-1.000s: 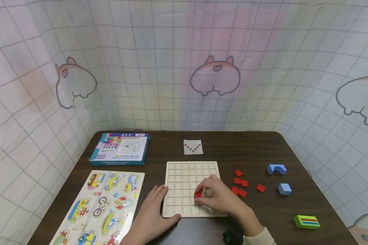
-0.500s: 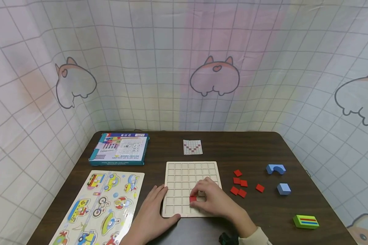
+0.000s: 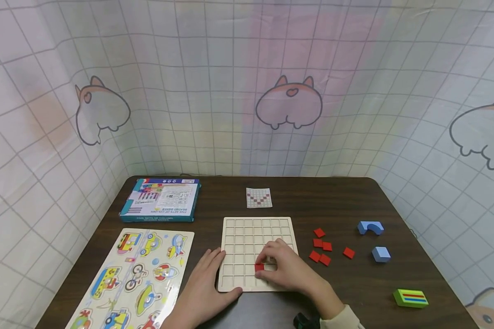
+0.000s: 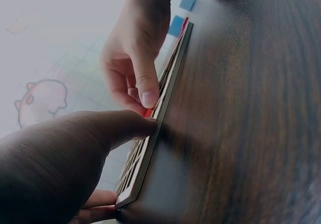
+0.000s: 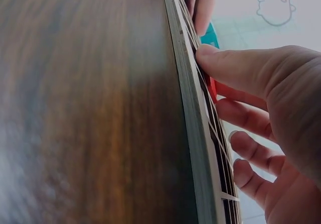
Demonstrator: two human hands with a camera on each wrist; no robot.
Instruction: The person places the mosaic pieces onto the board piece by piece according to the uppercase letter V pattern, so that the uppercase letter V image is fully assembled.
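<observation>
A light wooden grid board (image 3: pixel 238 233) lies at the middle of the table's near side. Between thumb and index finger, my right hand (image 3: pixel 286 269) pinches a red square tile (image 3: pixel 259 267) at a cell in the board's lower part. In the right wrist view the tile (image 5: pixel 211 89) shows as a red sliver behind the thumb. My left hand (image 3: pixel 206 283) rests at the board's lower left corner, fingertips along the left edge and thumb at the front edge. Several loose red tiles (image 3: pixel 318 242) lie to the right of the board.
Behind the board lies a small pattern card (image 3: pixel 259 198). A boxed set (image 3: pixel 160 200) and a vehicle puzzle board (image 3: pixel 148 269) fill the left side. At the right are a blue arch block (image 3: pixel 370 227), a light blue cube (image 3: pixel 381 254) and a green striped block (image 3: pixel 410 298).
My right hand has moved slightly left with the red tile, then stayed there over the last half second. The left hand has kept its place on the board.
</observation>
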